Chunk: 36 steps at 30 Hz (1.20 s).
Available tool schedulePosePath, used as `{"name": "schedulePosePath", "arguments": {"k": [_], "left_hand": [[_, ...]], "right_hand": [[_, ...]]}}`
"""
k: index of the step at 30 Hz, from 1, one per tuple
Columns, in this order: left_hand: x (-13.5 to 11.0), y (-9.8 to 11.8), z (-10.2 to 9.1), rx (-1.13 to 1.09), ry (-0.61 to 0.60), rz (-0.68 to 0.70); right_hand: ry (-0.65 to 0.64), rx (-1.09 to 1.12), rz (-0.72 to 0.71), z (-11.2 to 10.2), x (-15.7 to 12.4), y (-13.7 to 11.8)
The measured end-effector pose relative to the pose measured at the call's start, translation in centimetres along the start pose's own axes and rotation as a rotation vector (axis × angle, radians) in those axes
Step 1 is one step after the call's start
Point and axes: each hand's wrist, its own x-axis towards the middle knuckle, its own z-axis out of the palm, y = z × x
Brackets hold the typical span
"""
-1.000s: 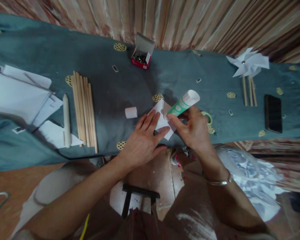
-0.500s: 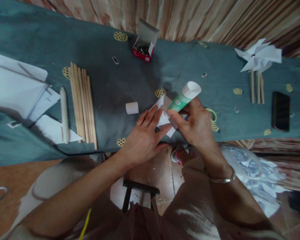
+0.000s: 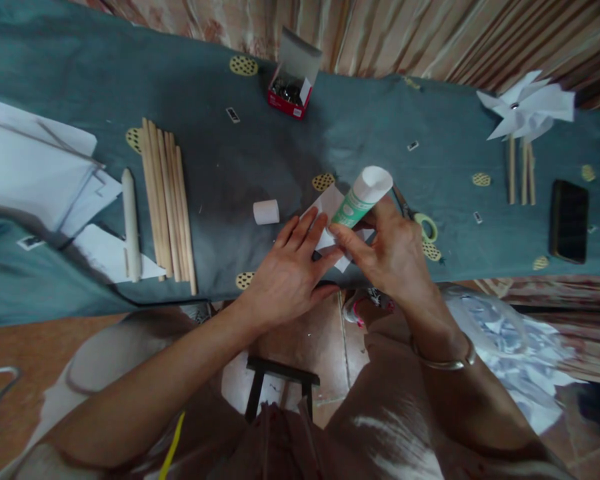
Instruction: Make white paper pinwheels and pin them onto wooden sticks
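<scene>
My right hand grips a green and white glue stick, tilted with its lower end against a folded piece of white paper. The fingers of my left hand lie outstretched on that paper, pressing it to the table. Part of the sheet is hidden beneath both hands. The white glue cap rests on the cloth just left of the paper. Partly behind my right hand lies a pair of scissors with a pale green handle.
Wooden sticks lie left, beside a white rod and stacked paper. An open red box of small metal pieces stands at the back. A paper pinwheel and a phone are at right. Below hangs a plastic bag.
The glue stick and my right hand have shifted slightly left across the paper. More of the scissors shows now. My left hand stays on the paper.
</scene>
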Motion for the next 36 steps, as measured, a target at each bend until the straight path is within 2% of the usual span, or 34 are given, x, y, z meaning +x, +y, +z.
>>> {"name": "schedulePosePath", "arguments": {"k": [6,10,20,36], "left_hand": [[-0.1,-0.1,0.1,0.003,0.002,0.006],[-0.1,-0.2,0.3,-0.009,0.008,0.008],[-0.1,-0.2,0.2,-0.007,0.001,0.003],[-0.1,-0.1,0.2,-0.026,-0.001,0.001]], "right_hand": [[-0.023,-0.008,0.022,-0.1,-0.5,0.1],[-0.005,-0.061,-0.014,-0.3,-0.9,0.4],[0.034,-0.034,-0.052,-0.4,-1.2,0.9],[0.05,0.107,0.081,-0.2,-1.2,1.2]]}}
